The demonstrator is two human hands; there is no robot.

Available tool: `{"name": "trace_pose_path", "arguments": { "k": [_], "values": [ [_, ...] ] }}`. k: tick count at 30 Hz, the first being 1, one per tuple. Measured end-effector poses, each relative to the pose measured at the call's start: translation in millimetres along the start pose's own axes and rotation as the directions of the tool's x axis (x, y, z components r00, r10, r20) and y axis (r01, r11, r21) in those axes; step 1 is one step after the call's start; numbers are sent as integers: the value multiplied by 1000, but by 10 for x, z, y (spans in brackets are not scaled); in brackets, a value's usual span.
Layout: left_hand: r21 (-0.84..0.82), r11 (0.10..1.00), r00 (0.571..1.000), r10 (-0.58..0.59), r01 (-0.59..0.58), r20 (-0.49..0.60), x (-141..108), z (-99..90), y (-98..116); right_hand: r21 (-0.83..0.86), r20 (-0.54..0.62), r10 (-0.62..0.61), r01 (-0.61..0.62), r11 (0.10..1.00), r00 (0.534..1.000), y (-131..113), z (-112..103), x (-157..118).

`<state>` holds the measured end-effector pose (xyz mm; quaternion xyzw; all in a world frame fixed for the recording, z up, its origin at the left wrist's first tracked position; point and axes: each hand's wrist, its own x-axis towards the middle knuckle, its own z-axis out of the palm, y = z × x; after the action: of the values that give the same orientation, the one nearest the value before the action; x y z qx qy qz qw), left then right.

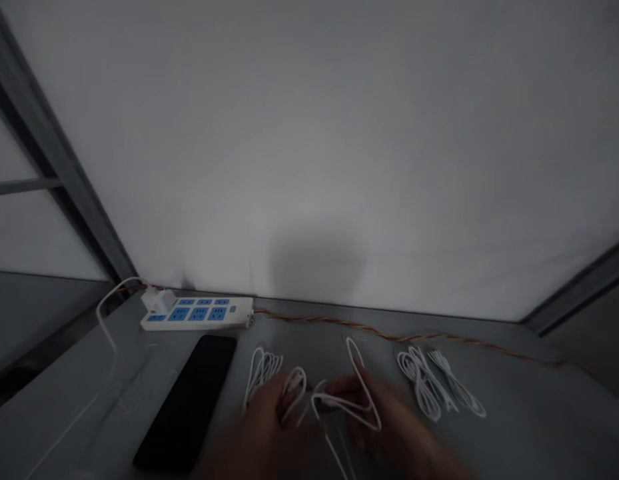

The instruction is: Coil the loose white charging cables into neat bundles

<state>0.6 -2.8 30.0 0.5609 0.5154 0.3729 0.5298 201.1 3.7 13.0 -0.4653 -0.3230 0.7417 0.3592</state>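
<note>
Low in the head view, my left hand [264, 417] is closed around a small loop of white cable [294, 385]. To its right, my right hand [389, 417] grips longer loops of white cable [368, 393], whose strands stick up and hang down in front of it. Whether both hands hold one and the same cable, I cannot tell. The fingers are dim and partly blurred. Just beyond my left hand lies a bundled white cable [262, 370] on the grey table [529, 413].
A white power strip [242, 315] with blue sockets stands at the back left, with a white charger [158, 301] plugged in. Nearer lies a black phone [189, 403]. Coiled white cables [422, 385] rest right of my hands. A twisted wire [334, 321] runs along the back by the wall.
</note>
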Motion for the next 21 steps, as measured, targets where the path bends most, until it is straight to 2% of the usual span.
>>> {"name": "trace_pose_path", "arguments": {
  "k": [2, 3, 7, 11, 14, 18, 21],
  "values": [
    [50, 999, 996, -25, 20, 88, -23, 34, -28, 1, 7, 9, -9, 1000, 1000, 34, 75, 0],
    [77, 997, 996, -31, 24, 85, -22, 45, -53, 2, 9, 6, -7, 1000, 1000, 46, 105, -4],
    [120, 993, 1000, -4, 7, -25, 30, 59, -141, -19, -16, -35, 35, 999, 999, 67, 141, -38],
    [142, 989, 987, 60, -38, -152, 85, 45, -159, -204, -93, -68, 48, 978, 993, 71, 70, -40],
    [140, 989, 985, 73, -51, -159, 94, 37, -166, -280, -91, -114, 85, 956, 989, 67, 55, -1],
    [118, 988, 986, 114, -100, -118, 72, 33, -161, -219, -23, -94, 87, 972, 995, 55, 139, 40],
    [146, 987, 993, 78, -65, -89, 46, 39, -131, -128, 22, -45, 47, 991, 999, 107, 182, 59]
  ]
}}
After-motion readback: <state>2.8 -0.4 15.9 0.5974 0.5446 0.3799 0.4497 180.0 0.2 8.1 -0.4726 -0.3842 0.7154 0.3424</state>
